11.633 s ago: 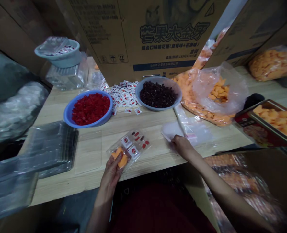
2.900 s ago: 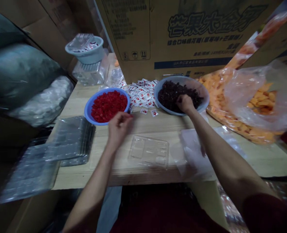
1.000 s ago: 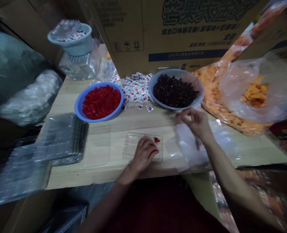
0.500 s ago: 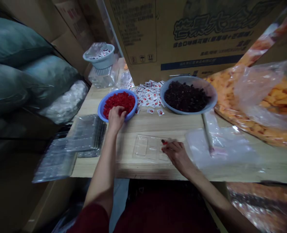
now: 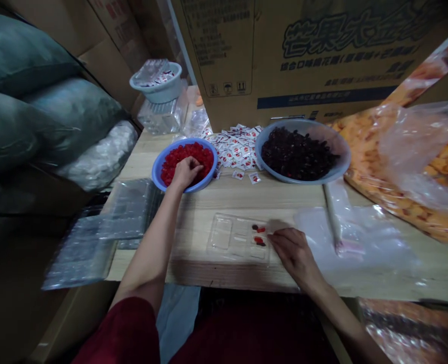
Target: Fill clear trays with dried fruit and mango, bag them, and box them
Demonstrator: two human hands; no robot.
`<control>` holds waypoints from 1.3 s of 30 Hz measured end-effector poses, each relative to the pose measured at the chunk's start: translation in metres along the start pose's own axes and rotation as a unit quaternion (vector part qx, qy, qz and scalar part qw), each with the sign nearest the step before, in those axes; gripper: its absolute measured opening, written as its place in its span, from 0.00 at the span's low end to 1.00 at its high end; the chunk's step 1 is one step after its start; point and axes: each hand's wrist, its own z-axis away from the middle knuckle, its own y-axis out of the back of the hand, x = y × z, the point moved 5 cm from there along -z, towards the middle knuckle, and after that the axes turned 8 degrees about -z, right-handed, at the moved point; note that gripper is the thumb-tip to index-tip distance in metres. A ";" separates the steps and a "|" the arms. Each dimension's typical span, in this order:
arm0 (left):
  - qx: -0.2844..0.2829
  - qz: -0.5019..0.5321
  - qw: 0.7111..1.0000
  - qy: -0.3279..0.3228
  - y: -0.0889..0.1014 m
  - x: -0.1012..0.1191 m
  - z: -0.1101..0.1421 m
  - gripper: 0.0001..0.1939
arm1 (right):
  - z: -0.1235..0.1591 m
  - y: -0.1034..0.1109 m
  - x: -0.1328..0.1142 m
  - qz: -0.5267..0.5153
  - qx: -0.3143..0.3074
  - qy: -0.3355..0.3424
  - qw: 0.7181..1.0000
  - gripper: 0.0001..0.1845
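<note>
My left hand (image 5: 186, 172) is in the blue bowl (image 5: 156, 174) of small glossy red pieces (image 5: 194, 151), its fingers bent together and their tips partly hidden. A clear plastic tray with compartments (image 5: 221, 233) lies flat on the table in front of me. Several red and dark pieces (image 5: 259, 241) sit in its right-hand compartments. At the tray's right edge is my right hand (image 5: 293, 253), fingers pressed together; whether anything is between them I cannot tell. Beyond the tray stands a wider bowl (image 5: 344, 161) full of dark, shiny oval pieces (image 5: 298, 154).
Small white printed sachets (image 5: 239, 146) lie between the bowls. Stacked clear trays (image 5: 127, 207) are on the left, plastic bags (image 5: 360, 242) on the right. A big bag of orange pieces (image 5: 406, 172) and a large carton (image 5: 231, 60) stand behind.
My right hand has drawn back to the right from over the tray, leaving red and dark pieces visible there. The left hand has shifted slightly right within the red bowl. The view has shifted slightly.
</note>
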 end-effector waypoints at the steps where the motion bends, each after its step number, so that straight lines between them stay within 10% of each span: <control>1: 0.006 -0.009 1.000 -0.012 -0.002 0.006 -0.002 0.12 | 0.001 -0.004 -0.002 -0.002 -0.007 0.003 1.000 0.12; 16: -0.017 -0.085 0.996 0.013 -0.011 0.026 -0.004 0.11 | 0.019 -0.004 -0.008 0.043 0.033 -0.029 0.998 0.16; 22: 0.092 0.003 0.994 0.064 0.008 0.017 0.005 0.13 | -0.002 -0.027 0.009 0.144 -0.018 -0.017 0.989 0.20; 26: 0.209 0.219 0.952 0.055 0.029 0.033 0.060 0.14 | -0.001 -0.024 0.009 0.127 -0.003 -0.025 0.992 0.21; 33: -0.152 0.312 0.925 -0.156 -0.039 0.157 0.228 0.06 | 0.020 -0.002 -0.007 0.042 0.007 -0.061 0.997 0.20; 39: -0.069 0.219 0.959 -0.168 -0.073 0.160 0.269 0.07 | 0.044 -0.036 -0.008 0.032 0.010 -0.030 0.999 0.25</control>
